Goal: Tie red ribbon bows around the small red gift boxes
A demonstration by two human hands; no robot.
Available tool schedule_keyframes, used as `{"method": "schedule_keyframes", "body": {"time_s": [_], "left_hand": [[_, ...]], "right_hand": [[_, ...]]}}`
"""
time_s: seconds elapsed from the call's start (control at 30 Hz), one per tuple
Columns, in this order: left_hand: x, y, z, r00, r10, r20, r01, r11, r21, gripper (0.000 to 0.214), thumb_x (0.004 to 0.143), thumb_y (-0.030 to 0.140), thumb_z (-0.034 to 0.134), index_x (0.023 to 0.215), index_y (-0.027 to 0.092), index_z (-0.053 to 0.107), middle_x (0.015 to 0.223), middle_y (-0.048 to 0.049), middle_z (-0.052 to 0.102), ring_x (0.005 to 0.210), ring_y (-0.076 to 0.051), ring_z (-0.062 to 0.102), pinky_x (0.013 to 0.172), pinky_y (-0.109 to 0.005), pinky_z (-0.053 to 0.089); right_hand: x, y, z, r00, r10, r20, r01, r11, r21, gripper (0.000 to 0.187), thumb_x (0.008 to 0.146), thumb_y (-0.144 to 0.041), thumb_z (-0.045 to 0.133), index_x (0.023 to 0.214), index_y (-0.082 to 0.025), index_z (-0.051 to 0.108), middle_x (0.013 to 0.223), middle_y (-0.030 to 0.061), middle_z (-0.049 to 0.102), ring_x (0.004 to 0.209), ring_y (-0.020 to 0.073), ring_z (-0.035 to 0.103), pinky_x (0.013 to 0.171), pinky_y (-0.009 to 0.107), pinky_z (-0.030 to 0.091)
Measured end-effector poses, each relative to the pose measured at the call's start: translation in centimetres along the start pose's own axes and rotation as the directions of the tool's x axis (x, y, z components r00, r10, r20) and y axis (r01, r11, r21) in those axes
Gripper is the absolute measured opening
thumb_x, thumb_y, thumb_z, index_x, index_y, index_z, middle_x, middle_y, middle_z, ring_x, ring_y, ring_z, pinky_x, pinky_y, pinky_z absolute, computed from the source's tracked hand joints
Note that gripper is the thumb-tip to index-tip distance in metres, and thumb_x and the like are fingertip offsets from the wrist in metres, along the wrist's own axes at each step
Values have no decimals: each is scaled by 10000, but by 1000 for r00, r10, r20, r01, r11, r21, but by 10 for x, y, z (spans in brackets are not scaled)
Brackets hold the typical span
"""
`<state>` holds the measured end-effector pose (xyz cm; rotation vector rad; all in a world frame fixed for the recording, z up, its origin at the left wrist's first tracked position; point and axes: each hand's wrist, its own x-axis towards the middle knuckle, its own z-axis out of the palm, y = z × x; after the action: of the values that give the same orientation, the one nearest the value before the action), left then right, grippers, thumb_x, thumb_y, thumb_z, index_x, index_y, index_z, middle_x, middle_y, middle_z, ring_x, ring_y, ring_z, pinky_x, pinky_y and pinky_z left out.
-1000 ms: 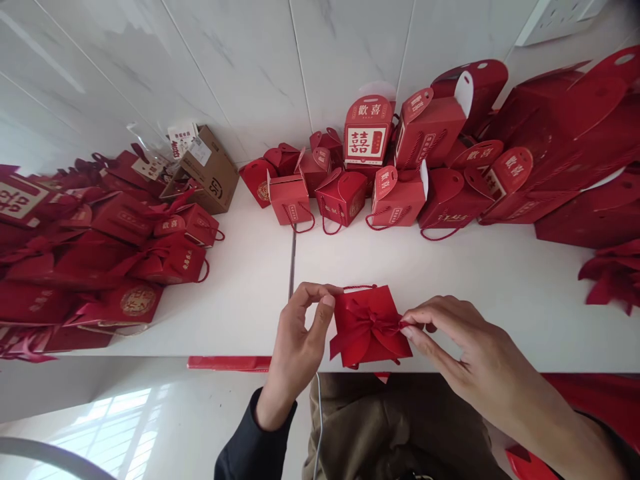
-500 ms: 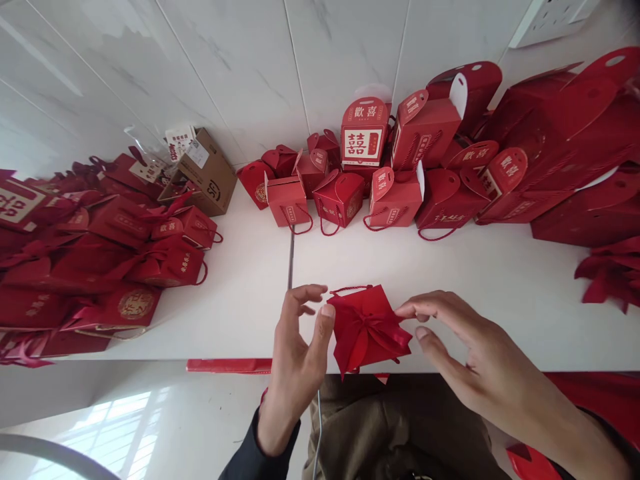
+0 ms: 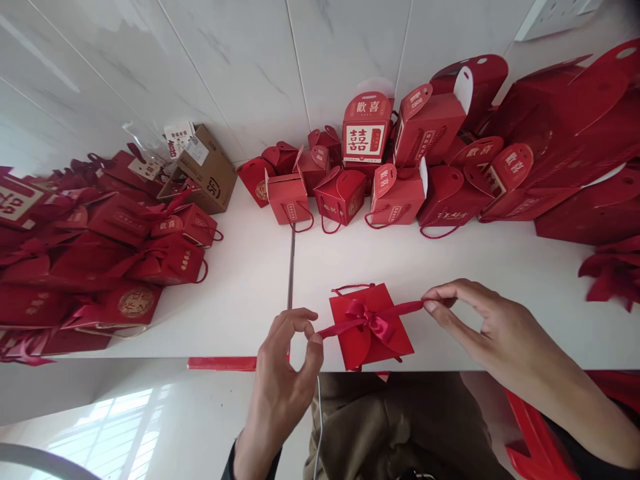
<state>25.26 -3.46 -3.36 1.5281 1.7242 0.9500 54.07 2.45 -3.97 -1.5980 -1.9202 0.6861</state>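
In front of me, at the near edge of the white table, sits a red gift box (image 3: 350, 303) seen from above, with a rope handle at its far side. A dark red satin ribbon (image 3: 373, 321) is tied in a bow on its top. My left hand (image 3: 290, 370) pinches one ribbon tail between thumb and fingertip, left of the box. On the right, my right hand (image 3: 473, 320) pinches the other tail between thumb and fingers. Both tails are stretched out straight, away from the bow. Neither hand touches the box itself.
Several red gift boxes (image 3: 397, 193) stand along the tiled wall, and more with bows (image 3: 170, 263) are crowded at the left. A brown cardboard box (image 3: 215, 167) is at the back left. Loose red ribbons (image 3: 613, 273) lie at the right on the white table (image 3: 240, 287).
Both hands have gone from hovering open beside the box to pinching the ribbon tails. They have moved apart, drawing the tails outward, and the bow now shows clear loops.
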Motion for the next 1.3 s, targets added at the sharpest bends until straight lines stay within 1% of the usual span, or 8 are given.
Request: {"method": "schedule_keyframes", "body": {"time_s": [0.13,0.23,0.33,0.6,0.93,1.03,1.17,1.3], "left_hand": [[7,5,-5,999,1,-32,-2,999,-42,157,1030,386,504,1013,274,612,1244,-58,665,1174,-248,597,941,-429,478],[19,17,6,998,61,-19,-62,997,-42,188,1024,412,532,1079,278,653,1235,-67,658,1207,-246,582,1008,-439,456],[30,26,20,992,117,46,-115,993,-35,164,992,396,595,999,255,679,1245,-84,645,1282,-270,552,1051,-449,438],[35,20,28,998,11,57,0,981,-193,195,1010,391,552,939,223,621,1162,-80,688,1052,-228,633,947,-409,477],[29,19,22,997,-62,49,73,952,-298,250,1014,470,549,935,241,607,1180,-65,675,1060,-221,616,926,-410,476],[26,15,19,997,-64,43,74,955,-289,255,1021,488,540,999,249,626,1247,-65,668,1132,-232,611,980,-423,462],[19,9,15,998,-43,40,50,980,-193,288,1024,507,536,1208,295,598,1339,-64,637,1199,-243,584,1032,-449,432],[18,10,18,998,35,51,-26,986,-166,226,1019,454,560,1149,280,625,1313,-67,637,1245,-244,574,1059,-442,427]], "right_hand": [[-8,-10,1,981,-142,-131,135,989,-64,237,1018,-456,562,1179,-295,627,1126,61,682,1003,252,666,706,346,551],[-13,-29,9,944,-328,-45,327,945,-23,194,1029,-339,586,1219,-300,592,1161,58,636,1091,251,628,924,409,529],[-14,-41,19,906,-422,30,422,906,-1,166,1033,-219,589,1180,-293,609,1107,49,624,1048,235,619,904,395,527],[-8,-36,17,915,-396,81,396,918,14,107,1059,-183,517,1031,-259,586,999,41,639,934,220,632,823,381,513],[-6,-33,10,917,-396,53,397,917,-19,111,1062,-255,504,987,-263,586,945,29,681,889,222,671,785,379,522],[-5,-32,5,945,-319,71,317,948,31,118,1070,-306,507,1144,-296,599,1109,41,703,1029,229,687,847,374,554],[4,-30,5,952,-304,25,303,952,37,372,1089,-287,446,1457,-329,485,1384,68,624,1272,238,610,1011,409,537],[19,-34,14,927,-368,70,367,930,29,209,1048,-266,511,1223,-279,624,1198,74,681,1144,247,665,950,425,567]]}}
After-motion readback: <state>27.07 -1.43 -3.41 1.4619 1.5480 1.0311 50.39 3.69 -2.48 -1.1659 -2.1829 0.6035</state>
